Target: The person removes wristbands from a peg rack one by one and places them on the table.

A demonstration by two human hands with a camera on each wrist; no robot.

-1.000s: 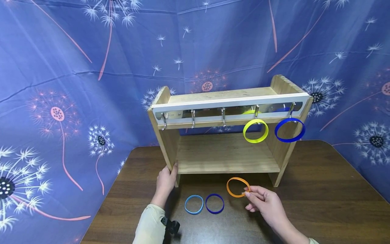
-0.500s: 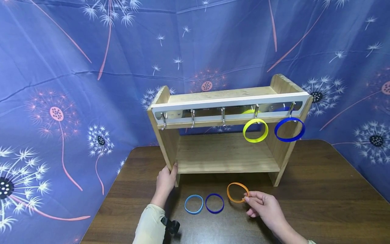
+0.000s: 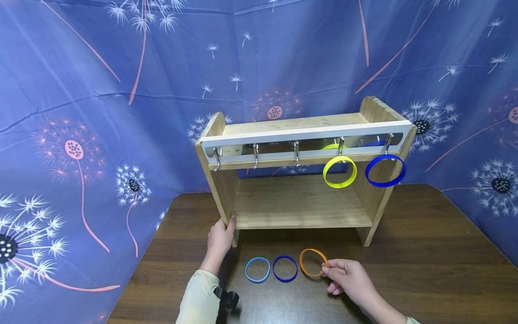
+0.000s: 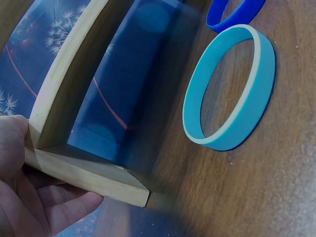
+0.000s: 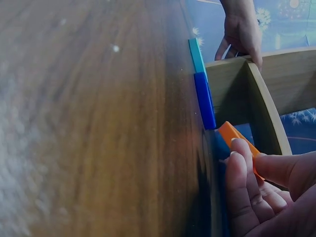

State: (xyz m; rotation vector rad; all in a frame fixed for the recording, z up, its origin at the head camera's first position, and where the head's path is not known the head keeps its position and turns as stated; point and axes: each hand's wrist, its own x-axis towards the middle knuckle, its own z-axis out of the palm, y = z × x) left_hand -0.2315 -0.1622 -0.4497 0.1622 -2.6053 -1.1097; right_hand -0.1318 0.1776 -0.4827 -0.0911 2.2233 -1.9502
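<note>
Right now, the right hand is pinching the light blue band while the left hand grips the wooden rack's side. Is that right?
Not quite: the right hand pinches the orange band, as the right wrist view shows. The left hand does grip the wooden rack's side.

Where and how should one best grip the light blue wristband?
Probably pinch the near wall of the light blue wristband, coming from above and the near side, one finger inside the loop. It lies flat on the table, wall upright, middle open; the dark blue wristband sits close on its right, the wooden rack behind.
</note>
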